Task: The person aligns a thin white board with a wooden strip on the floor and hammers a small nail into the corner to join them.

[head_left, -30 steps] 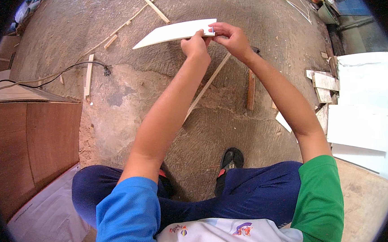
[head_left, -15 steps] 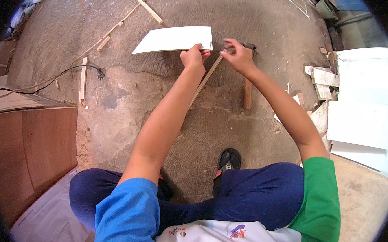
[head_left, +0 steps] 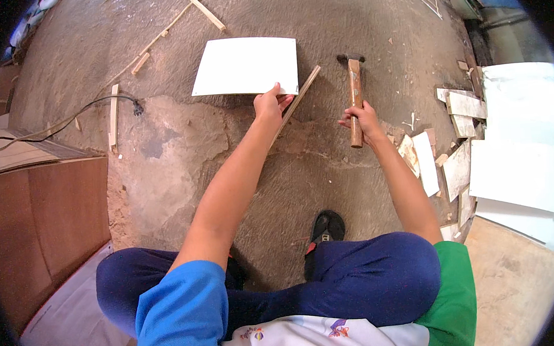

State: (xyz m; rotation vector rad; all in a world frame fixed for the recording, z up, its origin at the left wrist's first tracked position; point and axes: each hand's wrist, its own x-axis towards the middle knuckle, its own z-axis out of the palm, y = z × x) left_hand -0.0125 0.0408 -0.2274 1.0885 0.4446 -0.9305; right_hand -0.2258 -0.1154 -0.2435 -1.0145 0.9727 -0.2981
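Note:
A white rectangular board (head_left: 246, 66) lies flat on the concrete floor ahead of me. My left hand (head_left: 269, 102) pinches its near right corner. Under that hand a thin wooden strip (head_left: 297, 99) runs diagonally along the board's right edge. To the right, my right hand (head_left: 364, 117) is closed around the wooden handle of a hammer (head_left: 354, 97), whose dark head points away from me and rests on the floor.
White offcuts and wood scraps (head_left: 454, 141) are piled at the right beside large white sheets (head_left: 520, 156). A brown panel (head_left: 43, 221) stands at the left, with a black cable (head_left: 86, 112) and loose wooden slats (head_left: 114, 117) on the floor. My crossed legs and sandal (head_left: 324, 229) are below.
The white board came down from a tilted, two-handed hold to lie flat on the floor. My right hand left the board, moved right and took hold of the hammer handle.

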